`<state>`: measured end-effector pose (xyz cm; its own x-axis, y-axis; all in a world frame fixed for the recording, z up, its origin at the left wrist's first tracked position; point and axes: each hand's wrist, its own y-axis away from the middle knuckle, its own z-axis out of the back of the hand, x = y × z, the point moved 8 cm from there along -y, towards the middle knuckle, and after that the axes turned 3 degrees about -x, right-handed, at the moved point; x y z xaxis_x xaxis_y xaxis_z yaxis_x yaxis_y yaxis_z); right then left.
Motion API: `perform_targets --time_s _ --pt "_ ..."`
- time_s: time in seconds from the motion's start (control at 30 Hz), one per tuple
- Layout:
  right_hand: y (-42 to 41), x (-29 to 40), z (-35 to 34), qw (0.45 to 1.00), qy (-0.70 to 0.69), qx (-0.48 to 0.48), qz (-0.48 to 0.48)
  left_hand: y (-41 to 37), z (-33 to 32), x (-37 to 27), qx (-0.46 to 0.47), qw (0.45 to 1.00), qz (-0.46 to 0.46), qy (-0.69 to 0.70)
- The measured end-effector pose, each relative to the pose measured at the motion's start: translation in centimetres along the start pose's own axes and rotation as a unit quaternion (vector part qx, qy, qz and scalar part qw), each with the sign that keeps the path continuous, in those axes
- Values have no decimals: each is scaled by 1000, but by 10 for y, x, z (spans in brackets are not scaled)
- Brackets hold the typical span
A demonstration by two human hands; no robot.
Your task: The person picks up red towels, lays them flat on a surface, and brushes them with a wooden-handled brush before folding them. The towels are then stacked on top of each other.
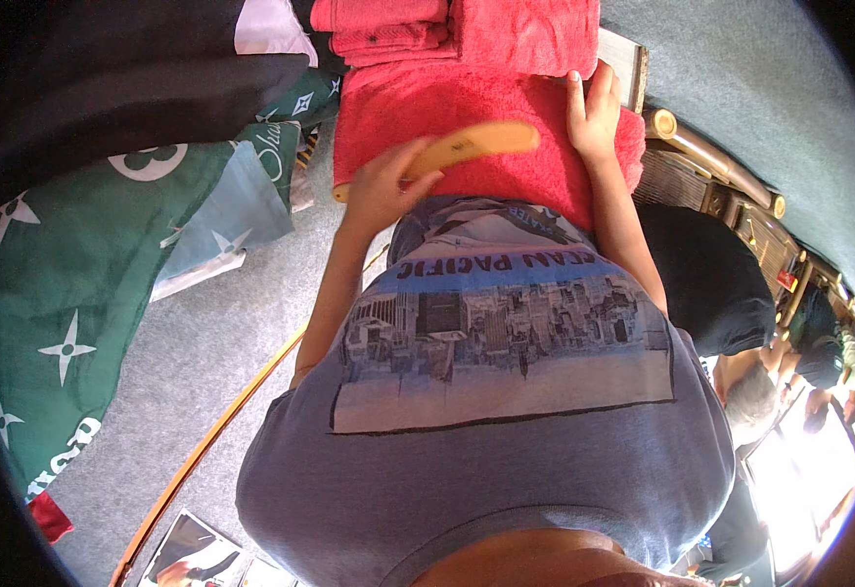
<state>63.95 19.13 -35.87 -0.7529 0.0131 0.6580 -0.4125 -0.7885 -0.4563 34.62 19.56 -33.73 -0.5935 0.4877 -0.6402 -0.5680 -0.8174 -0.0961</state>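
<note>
My left hand (pixel 392 182) grips a long yellow tool (pixel 482 141) with a rounded end and some writing; it is blurred, so its exact kind is unclear. The tool is over a spread red towel (pixel 442 99) in front of my body. My right hand (pixel 595 114) lies at the towel's right side, with its fingers touching the lower edge of a folded red towel (pixel 526 33). Left of that is a stack of smaller folded red towels (pixel 387 29). A small yellow end (pixel 341 193) shows beside my left wrist; the rest of it is hidden.
On the left hangs green fabric with white star shapes (pixel 68 348), beside dark cloth (pixel 141 81). An orange strip (pixel 211 440) crosses the grey carpet-like surface (pixel 200 352). A bamboo-framed piece (pixel 721 165) stands right. Another person's dark clothing (pixel 714 279) is close by.
</note>
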Motion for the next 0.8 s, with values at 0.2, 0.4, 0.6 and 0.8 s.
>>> perform_targets --time_s 0.2,0.4,0.6,0.8 --pt "0 1 1 1000 -10 -1 -4 2 -19 3 141 986 73 -52" --pt "0 -2 0 1000 3 -17 5 4 25 52 -44 984 99 -143" --pt "0 0 1 1000 -1 2 -18 -1 44 49 -110 974 82 -180" --pt "0 0 1 1000 -1 -5 -2 -6 5 -13 27 999 10 -20"
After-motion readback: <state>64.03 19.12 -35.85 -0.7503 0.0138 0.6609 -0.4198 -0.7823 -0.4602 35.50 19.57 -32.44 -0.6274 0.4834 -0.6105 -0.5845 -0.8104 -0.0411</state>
